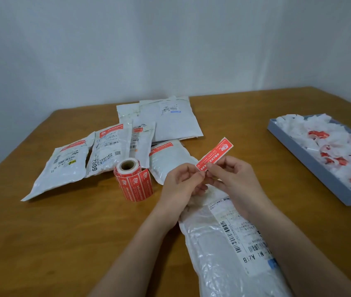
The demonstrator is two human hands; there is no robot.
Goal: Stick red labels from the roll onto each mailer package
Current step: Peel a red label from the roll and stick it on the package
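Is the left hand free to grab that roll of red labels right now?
Probably not yet: the left hand and right hand both pinch a red label. The roll itself stands unobstructed just left of them.

Both hands and forearms are bare, no sleeves visible.

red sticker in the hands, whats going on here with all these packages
A person is labelling mailers. Both the left hand and right hand pinch one red label at its lower end, above an unlabelled mailer lying in front of them. The label roll stands upright on the table. Several mailers behind it already carry red labels. A blue tray at right holds crumpled backing paper.
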